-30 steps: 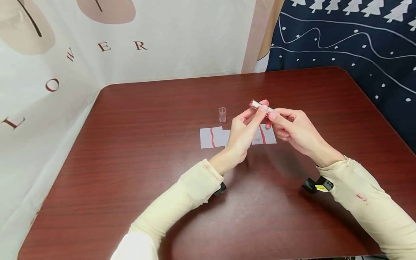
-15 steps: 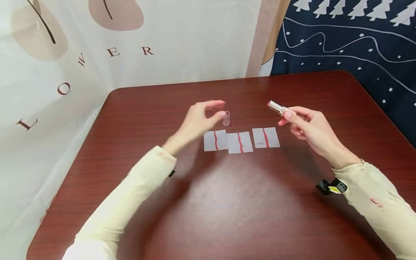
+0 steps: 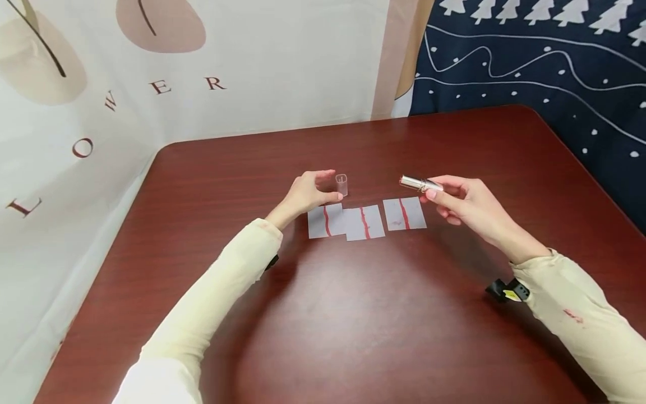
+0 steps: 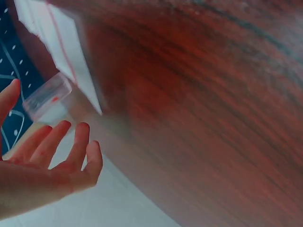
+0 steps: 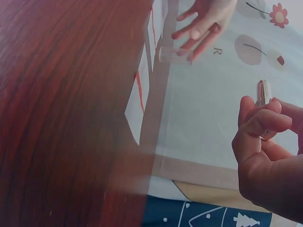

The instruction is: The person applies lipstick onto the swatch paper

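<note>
A clear, open-topped lipstick cap (image 3: 342,186) stands upright on the table behind the paper pieces. My left hand (image 3: 309,192) reaches round it, thumb tip close to its base and index finger near its top. In the left wrist view those fingers (image 4: 61,142) are spread, and the cap (image 4: 47,97) lies beyond them with a red smear on it. My right hand (image 3: 466,207) pinches a shiny silver lipstick (image 3: 420,183) between thumb and fingers, above the table. Its uncapped end points left and shows a little red. In the right wrist view the curled fingers partly hide the lipstick (image 5: 263,92).
Three white paper pieces lie in a row, each with a red stripe: left (image 3: 323,221), middle (image 3: 370,223) and right (image 3: 411,213). The left and middle ones meet. A pale printed curtain (image 3: 292,62) and a dark blue one (image 3: 504,67) hang behind the brown table (image 3: 353,325).
My left hand has let go of the lipstick and moved left to the cap, its fingers now beside it. The lipstick stays in my right hand and has dipped slightly.
</note>
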Available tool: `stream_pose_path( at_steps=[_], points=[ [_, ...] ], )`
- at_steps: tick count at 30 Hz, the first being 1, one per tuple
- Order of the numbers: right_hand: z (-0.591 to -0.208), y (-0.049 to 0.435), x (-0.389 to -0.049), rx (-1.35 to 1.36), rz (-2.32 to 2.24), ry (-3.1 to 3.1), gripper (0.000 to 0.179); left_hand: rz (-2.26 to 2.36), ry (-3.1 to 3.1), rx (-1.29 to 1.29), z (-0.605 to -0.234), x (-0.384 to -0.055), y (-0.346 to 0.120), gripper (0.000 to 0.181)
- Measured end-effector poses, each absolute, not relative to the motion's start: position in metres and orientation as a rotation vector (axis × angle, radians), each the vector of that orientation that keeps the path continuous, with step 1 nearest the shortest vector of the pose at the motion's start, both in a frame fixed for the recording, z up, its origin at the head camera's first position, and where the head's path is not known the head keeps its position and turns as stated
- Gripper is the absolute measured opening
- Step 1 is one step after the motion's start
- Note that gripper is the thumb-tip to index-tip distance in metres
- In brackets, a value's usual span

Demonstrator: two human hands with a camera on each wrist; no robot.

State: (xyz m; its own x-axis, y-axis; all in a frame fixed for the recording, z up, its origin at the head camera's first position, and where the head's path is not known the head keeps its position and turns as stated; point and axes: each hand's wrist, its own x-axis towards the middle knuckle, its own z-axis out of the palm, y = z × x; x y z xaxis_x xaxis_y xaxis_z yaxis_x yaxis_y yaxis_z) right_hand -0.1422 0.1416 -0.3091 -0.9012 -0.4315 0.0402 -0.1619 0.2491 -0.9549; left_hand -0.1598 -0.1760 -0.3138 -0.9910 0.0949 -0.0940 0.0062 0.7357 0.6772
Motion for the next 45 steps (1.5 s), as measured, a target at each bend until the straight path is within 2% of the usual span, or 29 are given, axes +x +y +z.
stream_pose_path(
  at_steps=[10,20,34,41,45],
  points=[
    [-0.31,0.15,-0.145,-0.522,-1.69,2.274,0.028,1.039,2.852,-0.078,-0.323,-0.164,-0.166,0.071],
    [-0.317,0.158,-0.148,-0.485,-1.725,2.189,0.023,0.96,2.891,-0.023,-0.331,-0.175,-0.164,0.046],
    [-0.319,0.153,-0.145,-0.469,-1.687,2.246,0.028,1.071,2.884,-0.085,-0.333,-0.178,-0.158,0.027],
    [-0.321,0.154,-0.143,-0.463,-1.634,2.28,0.032,1.088,2.855,0.062,-0.33,-0.174,-0.152,0.03],
    [-0.321,0.154,-0.142,-0.486,-1.644,2.268,0.032,1.085,2.819,0.244,-0.327,-0.17,-0.146,0.024]
  ],
)
